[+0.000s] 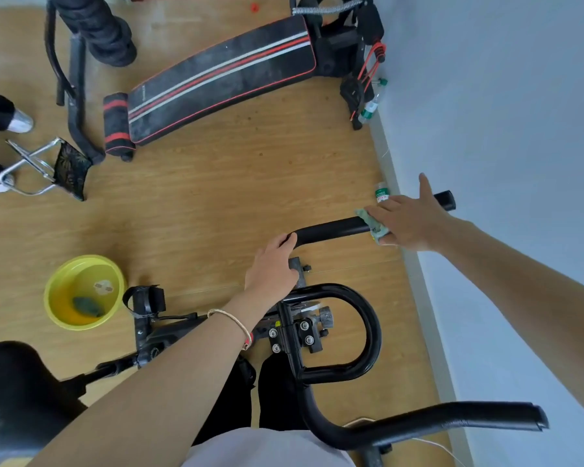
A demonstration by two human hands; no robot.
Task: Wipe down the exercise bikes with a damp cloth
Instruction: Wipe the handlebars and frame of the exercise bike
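Note:
A black exercise bike [338,332] stands under me, its looped handlebar in the middle and two grip bars reaching right. My left hand [272,264] grips the bend of the far handlebar bar [331,229]. My right hand [408,220] presses a green damp cloth [371,225] onto that same bar near its outer end, thumb spread upward. The bar's end cap [445,200] shows past my hand. The near grip bar [459,419] lies at the lower right.
A yellow basin [53,298] with water and another green cloth [88,306] sits on the wood floor at left. A black and red sit-up bench [223,75] lies beyond. Bottles [381,193] stand by the white wall at right. Another person's feet [19,121] are at the far left.

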